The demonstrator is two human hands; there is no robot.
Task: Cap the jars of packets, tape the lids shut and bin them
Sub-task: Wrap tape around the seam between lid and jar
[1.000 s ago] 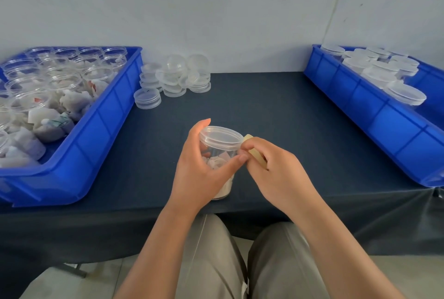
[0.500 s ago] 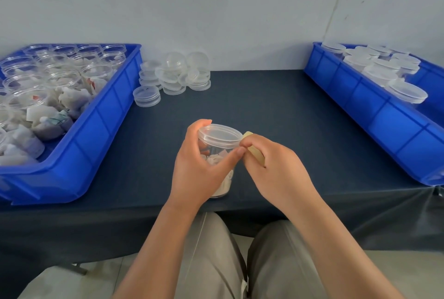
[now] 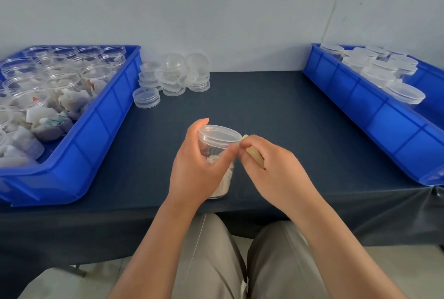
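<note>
Lower centre: clear plastic capped jar of white packets (image 3: pixel 219 134) upright on dark blue tablecloth (image 3: pixel 276 106). Left hand (image 3: pixel 199 169) wraps it and right hand (image 3: pixel 271 171) curls round tan tape roll (image 3: pixel 254 154) at the lid rim, barely shifted this past second, so taping is probably only starting. Beyond: stacked clear loose lids (image 3: pixel 173 77); blue plastic bin of open jars (image 3: pixel 96 130), left; blue plastic bin of capped jars (image 3: pixel 360 96), right, nothing seen blocking it.

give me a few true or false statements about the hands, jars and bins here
1. The left hand grips the clear plastic jar of white packets. True.
2. That jar is uncapped. False: a clear round lid sits on it.
3. The right hand pinches a beige item beside the lid's rim. True.
4. The right blue plastic bin holds capped jars. True.
5. The loose clear lids are stacked beside the right bin. False: they stand beside the left blue plastic bin.
</note>
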